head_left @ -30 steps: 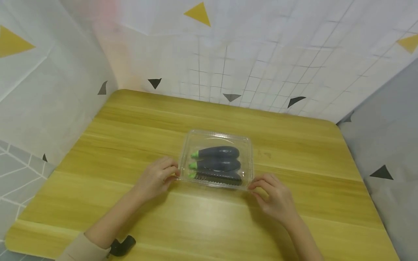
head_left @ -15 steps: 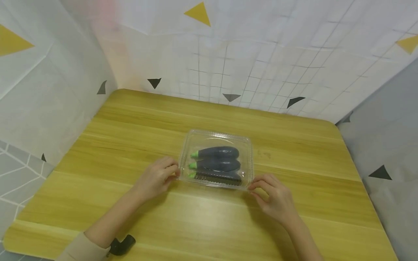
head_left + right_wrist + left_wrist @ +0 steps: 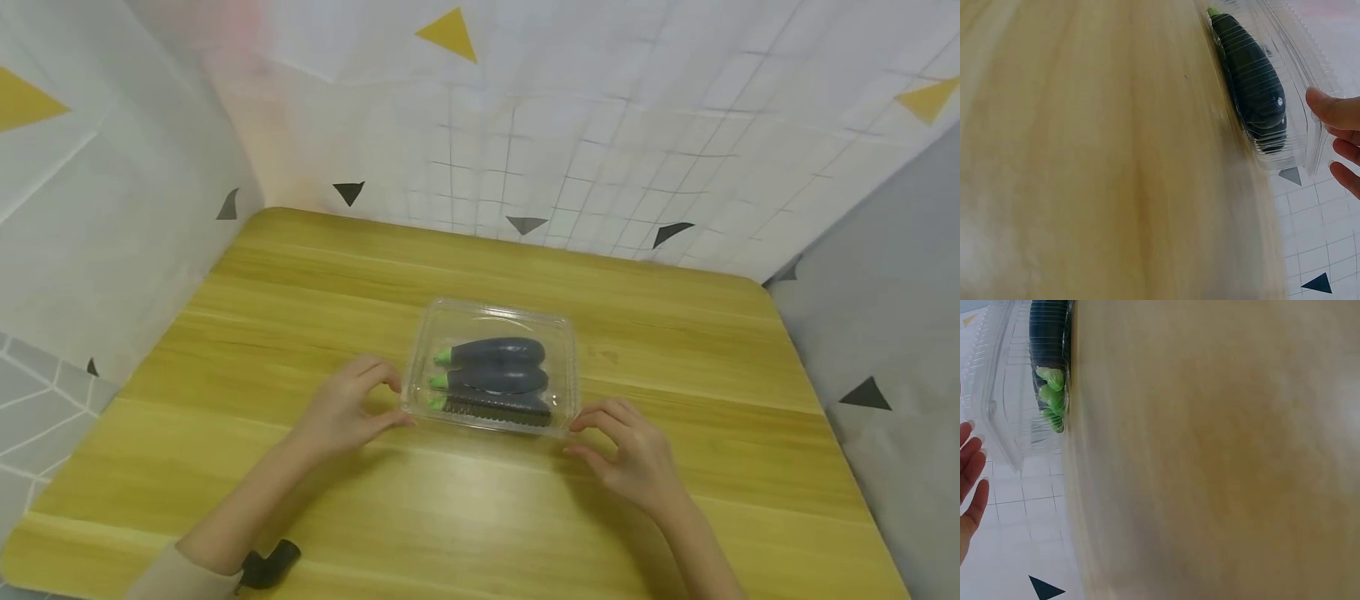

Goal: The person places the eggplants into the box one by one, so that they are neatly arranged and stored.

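A clear plastic clamshell box (image 3: 564,367) lies on the wooden table, its lid down. Inside are three dark eggplants (image 3: 489,380) with green stem ends to the left. At the box's front left corner is my left hand (image 3: 347,407), thumb and fingers spread apart. The left wrist view shows those fingers (image 3: 974,459) beside the lid rim, pinching nothing. My right hand (image 3: 628,450) is at the front right corner, fingertips at the rim and thumb lower, away from it. In the right wrist view, the thumb (image 3: 1332,109) and fingers stand apart near the lid edge.
A black curved object (image 3: 270,565) lies by the left forearm at the table's front. White sheets (image 3: 360,108) with triangles and grid lines stand along the back and sides of the wooden table (image 3: 480,508).
My left fingers and thumb have parted and drawn back left from the box corner. The right thumb has dropped away from the rim. The box has stayed in place on the table.
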`<state>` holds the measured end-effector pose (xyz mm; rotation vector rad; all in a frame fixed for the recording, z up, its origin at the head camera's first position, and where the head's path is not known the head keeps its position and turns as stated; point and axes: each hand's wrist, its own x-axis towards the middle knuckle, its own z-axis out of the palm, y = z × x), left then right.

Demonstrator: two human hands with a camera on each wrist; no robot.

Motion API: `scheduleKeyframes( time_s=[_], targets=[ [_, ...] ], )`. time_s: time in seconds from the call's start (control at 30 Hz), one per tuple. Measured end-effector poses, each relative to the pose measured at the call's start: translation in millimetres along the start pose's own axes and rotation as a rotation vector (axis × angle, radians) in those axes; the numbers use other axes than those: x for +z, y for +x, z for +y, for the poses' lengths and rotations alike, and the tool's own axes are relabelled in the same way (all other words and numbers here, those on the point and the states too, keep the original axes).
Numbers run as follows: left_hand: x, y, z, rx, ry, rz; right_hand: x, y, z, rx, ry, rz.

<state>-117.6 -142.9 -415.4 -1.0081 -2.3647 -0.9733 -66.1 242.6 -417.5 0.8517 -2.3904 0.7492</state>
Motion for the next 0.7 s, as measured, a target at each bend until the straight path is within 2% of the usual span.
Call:
scheduleKeyframes(
  time_s=[0.2,0.37,0.5,0.57,0.63,0.7],
  targets=[
    [-1.4,2.7,-1.3,0.013,0.024,0.008,-1,0,0,-0.013,0.004,0.019],
    [-1.6,7.0,-1.4,-0.016,0.031,-0.004,-3,0,2,-0.001,0.003,0.004],
    [-2.2,12.3,-1.7,-0.023,0.04,0.011,-7,2,3,0.01,0.019,-0.013],
    [-3.1,16.2,-2.1,-0.029,0.052,0.018,-10,5,4,-0.006,0.028,0.005],
    [-4.6,21.2,-3.2,-0.06,0.062,0.014,-12,8,5,-0.028,0.03,0.031],
    [-7.3,26.7,-5.2,-0.123,0.07,-0.01,-16,12,8,-0.037,0.033,0.046]
  ],
)
